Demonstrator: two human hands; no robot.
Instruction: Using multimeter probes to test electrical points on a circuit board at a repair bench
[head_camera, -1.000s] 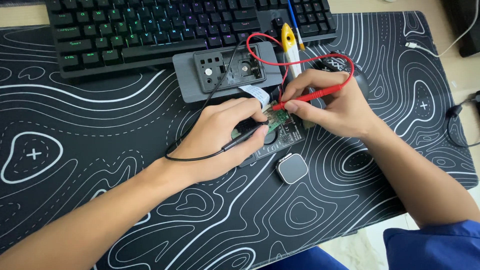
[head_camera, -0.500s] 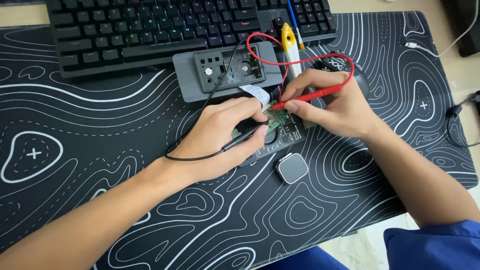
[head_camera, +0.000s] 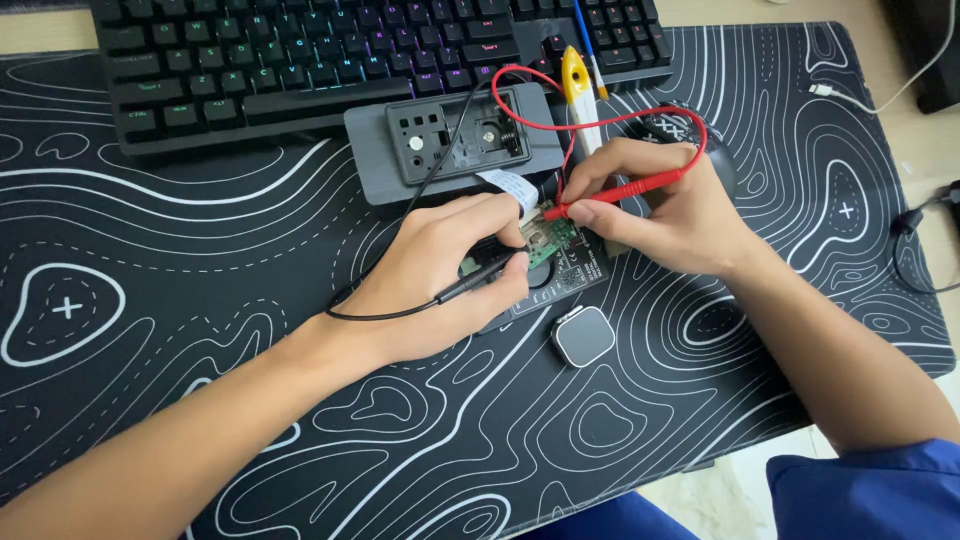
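Black contour-patterned mat on surface, keyboard (head_camera: 330, 60) at far edge.
Left hand (head_camera: 440, 275): fingers pinch black probe (head_camera: 480, 282); right hand (head_camera: 665, 205): fingers pinch red probe (head_camera: 620, 190); both tips on green circuit board (head_camera: 548, 238), mid-mat, beside grey housing (head_camera: 455, 140).

Below the keyboard (head_camera: 330, 60), left hand (head_camera: 440, 275) pinches a black probe (head_camera: 480, 280), right hand (head_camera: 665, 205) a red probe (head_camera: 625, 188), tips apparently touching the green circuit board (head_camera: 552, 237)

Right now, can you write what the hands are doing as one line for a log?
left hand: holds black probe | right hand: holds red probe | both tips at green circuit board | surface: patterned desk mat
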